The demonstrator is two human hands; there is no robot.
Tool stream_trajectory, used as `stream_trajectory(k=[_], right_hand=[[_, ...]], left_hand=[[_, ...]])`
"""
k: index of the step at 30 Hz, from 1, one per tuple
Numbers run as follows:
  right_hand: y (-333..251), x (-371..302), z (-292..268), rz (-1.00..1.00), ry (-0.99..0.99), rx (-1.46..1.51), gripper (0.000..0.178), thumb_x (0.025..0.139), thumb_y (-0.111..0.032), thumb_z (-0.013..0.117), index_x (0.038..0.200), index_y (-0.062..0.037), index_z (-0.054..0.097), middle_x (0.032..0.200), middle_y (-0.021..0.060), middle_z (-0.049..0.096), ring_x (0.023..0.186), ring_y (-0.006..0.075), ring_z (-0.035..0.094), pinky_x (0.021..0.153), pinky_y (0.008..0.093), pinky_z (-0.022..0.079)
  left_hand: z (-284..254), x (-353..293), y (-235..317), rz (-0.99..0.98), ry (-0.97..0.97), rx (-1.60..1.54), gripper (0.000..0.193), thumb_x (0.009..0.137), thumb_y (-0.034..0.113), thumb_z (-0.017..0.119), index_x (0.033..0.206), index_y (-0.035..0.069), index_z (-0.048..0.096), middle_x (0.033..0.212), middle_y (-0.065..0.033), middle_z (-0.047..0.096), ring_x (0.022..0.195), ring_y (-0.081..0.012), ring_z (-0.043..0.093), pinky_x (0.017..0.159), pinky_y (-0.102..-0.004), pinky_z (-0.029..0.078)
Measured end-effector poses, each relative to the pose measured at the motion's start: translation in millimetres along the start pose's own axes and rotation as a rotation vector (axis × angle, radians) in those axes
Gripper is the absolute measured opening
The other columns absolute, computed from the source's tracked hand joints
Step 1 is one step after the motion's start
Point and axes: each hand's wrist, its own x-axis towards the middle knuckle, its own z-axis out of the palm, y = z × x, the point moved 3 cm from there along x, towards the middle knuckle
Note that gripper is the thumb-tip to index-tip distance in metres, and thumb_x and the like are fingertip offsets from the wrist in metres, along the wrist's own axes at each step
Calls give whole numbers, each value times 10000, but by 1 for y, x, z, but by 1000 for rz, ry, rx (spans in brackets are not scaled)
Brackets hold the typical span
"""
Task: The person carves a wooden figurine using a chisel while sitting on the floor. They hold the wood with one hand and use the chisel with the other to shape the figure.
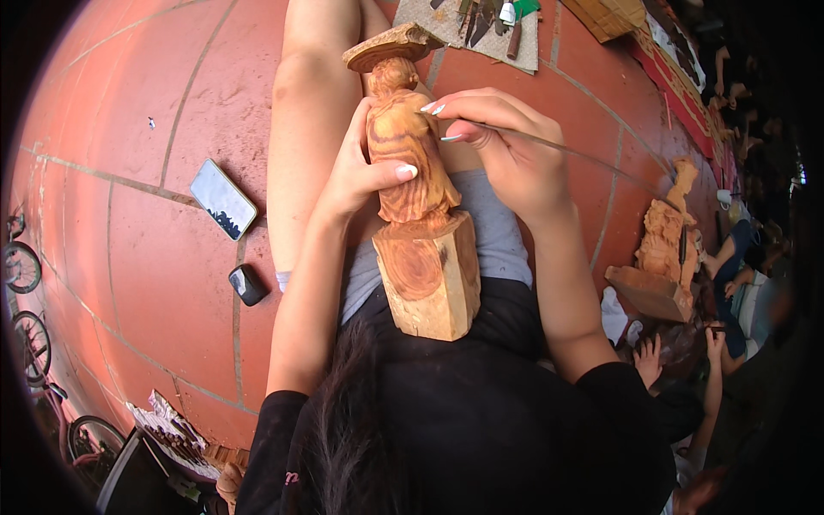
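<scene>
A carved wooden figurine (408, 137) with a wide flat hat and a robe rests along my lap, its blocky base (429, 279) against my black shirt and its hat pointing away from me. My left hand (354, 176) is wrapped round the figurine's left side, thumb lying across the lower robe. Between the thumb and fingers of my right hand (519, 154) is a thin dark rod-shaped tool (584, 156), its long shaft running back past the wrist. The tool's front end is by the figurine's upper right side; its exact tip is too small to make out.
On the red tiled floor at left lie a phone (223, 199) and a small black case (248, 284). Carving tools (513, 41) sit on a mat (525, 60) ahead. Another wood carving (665, 249) stands at right, near other people. More tools (184, 438) lie behind left.
</scene>
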Motion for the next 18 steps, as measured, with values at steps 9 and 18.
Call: stream_trajectory(k=[9, 18], right_hand=[[-2, 2, -2, 4, -6, 10, 129, 846, 51, 693, 964, 15, 657, 844, 125, 679, 733, 232, 683, 643, 305, 548], [-7, 3, -6, 32, -83, 27, 149, 841, 96, 663, 972, 26, 663, 874, 125, 680, 752, 210, 682, 670, 294, 562]], left_hand=[[1, -1, 0, -18, -6, -1, 927, 637, 136, 868, 1403, 38, 356, 1247, -90, 574, 1172, -191, 577, 1030, -351, 461], [0, -3, -2, -38, -16, -36, 970, 632, 129, 857, 1439, 37, 326, 1278, -98, 565, 1188, -199, 572, 1031, -351, 461]])
